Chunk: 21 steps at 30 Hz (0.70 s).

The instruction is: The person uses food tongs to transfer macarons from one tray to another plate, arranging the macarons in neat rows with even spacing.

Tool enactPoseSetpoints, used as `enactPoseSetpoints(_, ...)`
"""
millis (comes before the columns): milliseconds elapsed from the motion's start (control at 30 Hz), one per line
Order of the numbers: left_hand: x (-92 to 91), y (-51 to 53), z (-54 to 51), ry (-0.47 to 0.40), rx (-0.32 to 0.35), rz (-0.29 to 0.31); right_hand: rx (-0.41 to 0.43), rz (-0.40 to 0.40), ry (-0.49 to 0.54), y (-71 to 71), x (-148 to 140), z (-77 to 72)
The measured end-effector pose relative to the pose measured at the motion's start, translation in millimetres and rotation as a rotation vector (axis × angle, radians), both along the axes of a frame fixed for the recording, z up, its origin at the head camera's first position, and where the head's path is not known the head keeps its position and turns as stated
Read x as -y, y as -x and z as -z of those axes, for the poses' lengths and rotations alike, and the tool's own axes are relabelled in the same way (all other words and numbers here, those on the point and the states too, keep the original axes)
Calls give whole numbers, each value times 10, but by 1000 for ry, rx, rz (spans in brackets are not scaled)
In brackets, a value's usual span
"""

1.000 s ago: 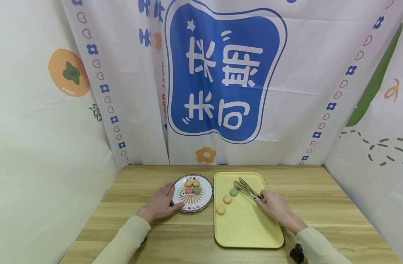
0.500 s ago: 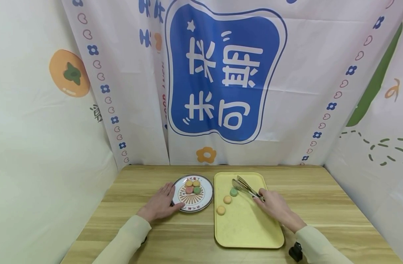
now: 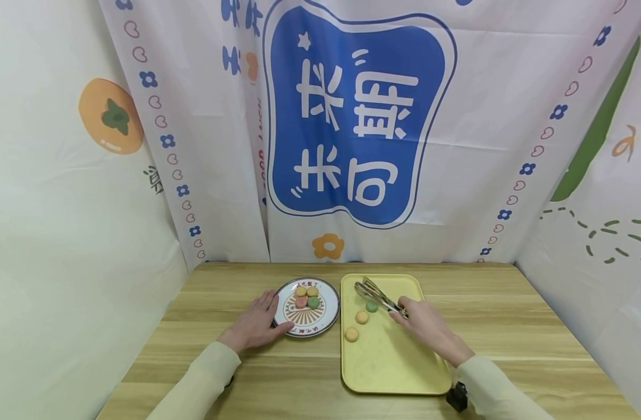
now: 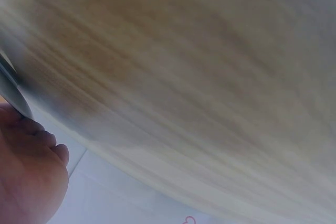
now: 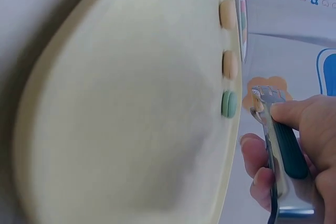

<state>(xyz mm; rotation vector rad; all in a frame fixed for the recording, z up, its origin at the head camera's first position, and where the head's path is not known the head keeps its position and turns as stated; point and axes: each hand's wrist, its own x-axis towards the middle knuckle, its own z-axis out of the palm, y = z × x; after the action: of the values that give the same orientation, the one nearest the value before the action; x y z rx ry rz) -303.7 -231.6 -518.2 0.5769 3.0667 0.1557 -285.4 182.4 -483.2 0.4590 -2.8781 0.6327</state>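
Observation:
My right hand grips metal tongs with dark green handle grips. The tongs' parted tips reach over the far left of the yellow tray, above a green macaron; nothing shows between them. Two yellow macarons lie nearer on the tray, in a slanting row with the green one. My left hand rests at the left rim of a patterned round plate, fingers extended and thumb on the near rim. On that plate sit two yellow macarons, a pink one and a green one.
Plate and tray stand side by side on a wooden table, with a narrow gap between them. A printed cloth hangs behind the table's far edge. White printed sheets hang at both sides.
My right hand has carried the tongs to the left, so their tips now extend past the green macaron toward the tray's left rim. My left hand and the macarons stay in place.

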Motion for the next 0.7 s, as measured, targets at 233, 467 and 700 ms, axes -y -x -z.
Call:
enactPoseSetpoints(233,-2,4,-4,-1,-1,2,-1,-18,15,5,185,-28)
enactPoseSetpoints(467,-4,10,-1,-6,-3,1,-23,-45,30,-9,341,-29)
enactPoseSetpoints(700,-1,9,-8,-1,4,-5,-45,-90,39,-42,473,-2)
